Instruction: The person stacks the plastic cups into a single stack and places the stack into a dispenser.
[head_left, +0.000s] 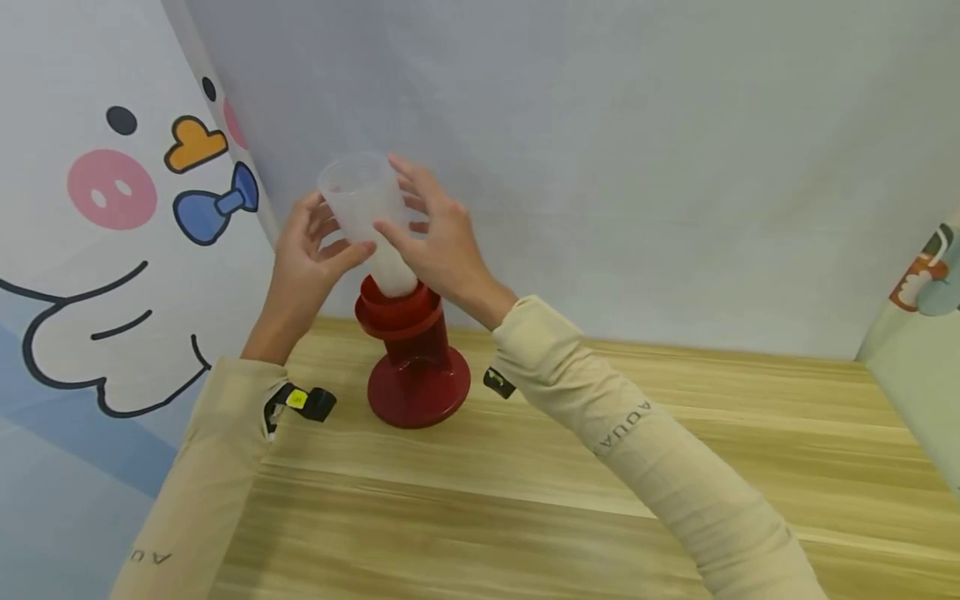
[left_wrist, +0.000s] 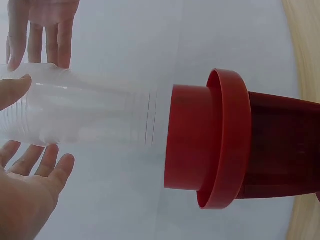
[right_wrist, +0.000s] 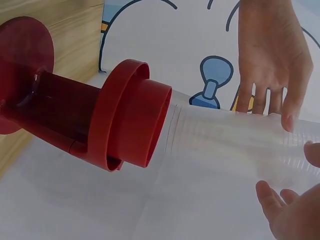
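A stack of clear plastic cups [head_left: 363,200] is held up between both hands, slightly tilted, with the open mouth at the top. My left hand [head_left: 295,267] grips its left side, thumb in front and fingers curved behind. On the other side my right hand [head_left: 448,242] grips the stack with its thumb across the front. Directly below stands a red cup dispenser [head_left: 418,387] with a round base and a ringed collar [left_wrist: 192,137]. Both wrist views show a small gap between the lower end of the stack [right_wrist: 215,135] and the collar.
The dispenser stands on a wood-grain table [head_left: 465,517] close to a pale back wall [head_left: 637,167]. To the left is a panel [head_left: 60,350] with a cartoon drawing. A light side wall [head_left: 922,392] borders the table on the right.
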